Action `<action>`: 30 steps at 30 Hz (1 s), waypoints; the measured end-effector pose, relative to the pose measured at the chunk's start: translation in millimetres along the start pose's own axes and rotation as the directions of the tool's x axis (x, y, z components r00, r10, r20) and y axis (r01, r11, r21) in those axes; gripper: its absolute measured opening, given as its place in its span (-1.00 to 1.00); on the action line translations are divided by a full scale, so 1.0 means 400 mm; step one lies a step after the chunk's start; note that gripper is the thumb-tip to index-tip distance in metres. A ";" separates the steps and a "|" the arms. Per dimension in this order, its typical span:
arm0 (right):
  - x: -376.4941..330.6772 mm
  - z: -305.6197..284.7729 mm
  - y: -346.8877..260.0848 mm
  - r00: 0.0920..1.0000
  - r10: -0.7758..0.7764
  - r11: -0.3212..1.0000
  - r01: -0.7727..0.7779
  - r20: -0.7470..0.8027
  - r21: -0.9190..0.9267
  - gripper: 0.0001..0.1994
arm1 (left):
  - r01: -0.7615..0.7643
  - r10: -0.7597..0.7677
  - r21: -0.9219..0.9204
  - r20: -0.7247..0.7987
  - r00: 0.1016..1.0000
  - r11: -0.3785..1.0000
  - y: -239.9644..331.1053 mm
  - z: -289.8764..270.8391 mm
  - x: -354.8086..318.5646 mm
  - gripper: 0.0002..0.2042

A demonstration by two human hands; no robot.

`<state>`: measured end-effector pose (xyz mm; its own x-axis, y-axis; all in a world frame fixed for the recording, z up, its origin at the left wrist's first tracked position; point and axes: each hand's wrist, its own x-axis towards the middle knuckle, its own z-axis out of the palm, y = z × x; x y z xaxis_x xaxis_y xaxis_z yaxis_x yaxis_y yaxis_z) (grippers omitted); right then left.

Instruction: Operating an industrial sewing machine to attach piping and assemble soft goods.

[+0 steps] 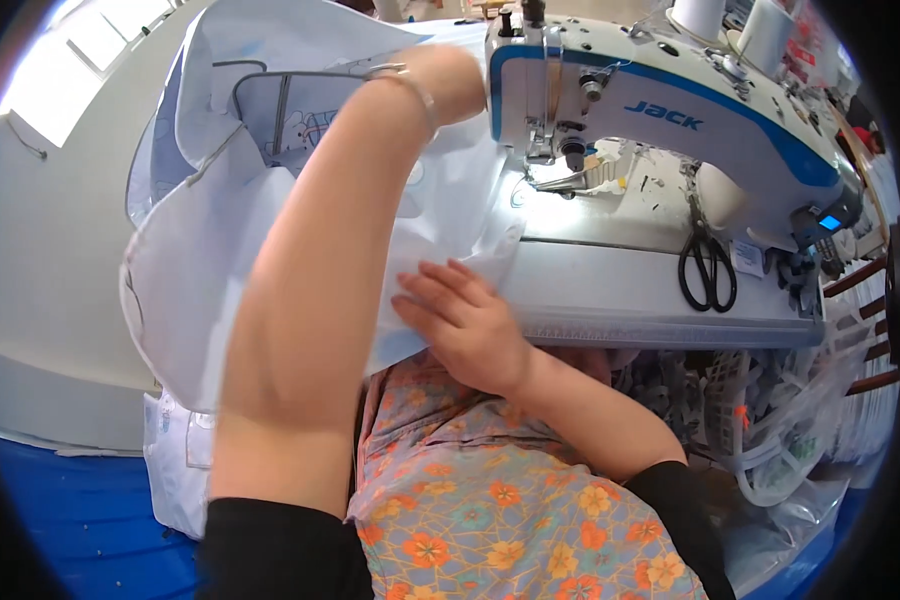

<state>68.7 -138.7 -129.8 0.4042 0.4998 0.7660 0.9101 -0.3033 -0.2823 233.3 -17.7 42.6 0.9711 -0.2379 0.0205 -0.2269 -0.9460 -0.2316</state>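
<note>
On the table (620,285), pale fabric (185,270) lies beneath the spread right hand (465,325); left hand's (455,85) grip unclear.

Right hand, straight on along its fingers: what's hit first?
Probably the left forearm, which crosses the line of the right hand up and leftward; depth is unclear, so it might pass beneath, over the pale cloth.

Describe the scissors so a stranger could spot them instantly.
Find the large sewing machine at upper right, white with blue trim. Below its arm, on the pale table, lie the scissors, handles toward the front edge. Two big black loops distinguish them from the small white tag just right.
</note>
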 end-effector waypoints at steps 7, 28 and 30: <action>-0.091 -0.197 0.039 0.900 0.161 0.917 -0.288 0.404 0.277 -0.69 | 0.034 -0.173 0.355 0.367 0.914 0.934 -0.324 0.214 0.086 -0.54; -0.145 -0.168 -0.057 0.945 0.210 0.947 -0.260 0.250 0.188 -0.69 | -0.572 0.448 -0.298 -0.392 0.803 0.764 0.115 0.308 -0.202 -0.64; -0.165 -0.191 -0.044 0.910 0.239 0.923 -0.322 0.340 0.213 -0.68 | -0.289 0.230 -0.250 -0.240 0.943 0.924 0.145 0.343 -0.200 -0.48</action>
<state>19.0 -228.4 -131.4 0.6159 0.6579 0.4334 0.7291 -0.2674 -0.6300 152.8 -23.2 -106.1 0.8457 -0.4951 0.1991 -0.5090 -0.8604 0.0228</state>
